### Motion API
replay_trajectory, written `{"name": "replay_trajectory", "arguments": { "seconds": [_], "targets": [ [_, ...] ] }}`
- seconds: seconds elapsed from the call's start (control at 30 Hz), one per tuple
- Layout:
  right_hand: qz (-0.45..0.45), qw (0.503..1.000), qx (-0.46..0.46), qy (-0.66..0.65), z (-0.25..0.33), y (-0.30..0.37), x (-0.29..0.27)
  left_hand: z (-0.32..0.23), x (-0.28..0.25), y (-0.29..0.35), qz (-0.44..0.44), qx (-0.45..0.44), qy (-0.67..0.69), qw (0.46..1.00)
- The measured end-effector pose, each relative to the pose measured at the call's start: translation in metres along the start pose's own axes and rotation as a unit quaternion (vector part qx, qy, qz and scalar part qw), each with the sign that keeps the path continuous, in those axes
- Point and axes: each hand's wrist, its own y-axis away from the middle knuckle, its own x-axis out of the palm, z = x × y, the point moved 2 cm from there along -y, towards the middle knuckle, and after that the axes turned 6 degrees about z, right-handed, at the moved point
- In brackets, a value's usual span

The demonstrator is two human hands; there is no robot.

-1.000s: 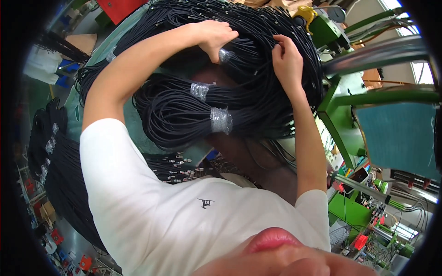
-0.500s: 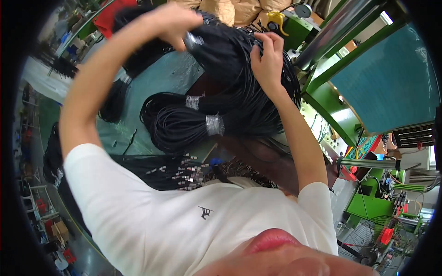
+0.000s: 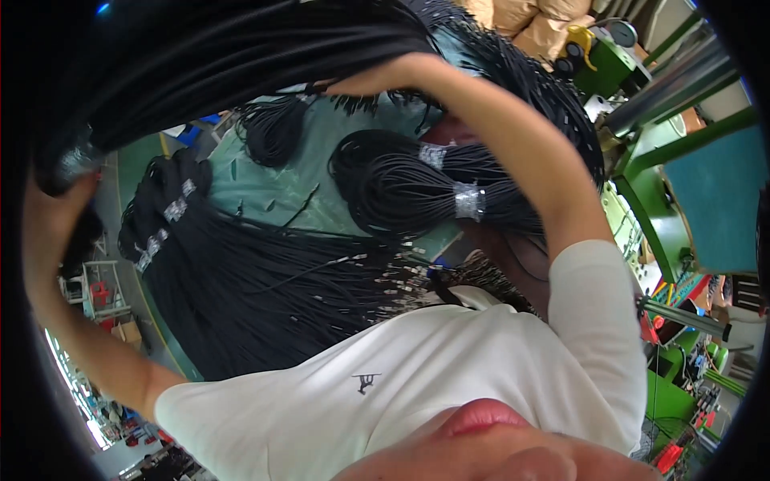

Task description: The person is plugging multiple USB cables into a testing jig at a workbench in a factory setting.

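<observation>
A thick bundle of black wires (image 3: pixel 241 56) arches across the top of the view, raised over my head. My left hand (image 3: pixel 50 212) grips its taped end at the far left. My right hand (image 3: pixel 365 80) is closed around the same bundle near the top centre, with my arm sloping down to my white sleeve. Below them, on the green table (image 3: pixel 321 196), lies another coiled black wire bundle (image 3: pixel 393 188) bound with clear tape bands. A long spread of black wires with metal terminals (image 3: pixel 265 297) lies in front of my chest.
A small black coil (image 3: pixel 273 132) rests at the table's far side. A green machine frame (image 3: pixel 690 200) stands at the right, with brown sacks (image 3: pixel 545 32) and a yellow device (image 3: pixel 576 52) behind it. Shelving and floor show at the lower left.
Both hands have lifted the big bundle off the pile, swinging it up and to the left over my head. The taped coils on the table stay where they were.
</observation>
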Motion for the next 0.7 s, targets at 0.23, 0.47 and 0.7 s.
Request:
{"name": "replay_trajectory", "arguments": {
  "seconds": [0.23,0.47,0.7],
  "targets": [
    [0.112,0.967,0.001,0.229,-0.06,-0.063,-0.122,-0.012,0.089,-0.037,-0.181,0.022,0.0,0.983],
    [0.312,0.84,0.356,0.264,-0.142,0.003,-0.111,-0.006,0.246,-0.171,0.009,0.02,0.163,0.986],
    [0.263,0.932,0.242,0.059,-0.054,0.132,-0.004,-0.063,0.443,-0.205,0.228,0.026,0.252,0.94]
  ]
}}
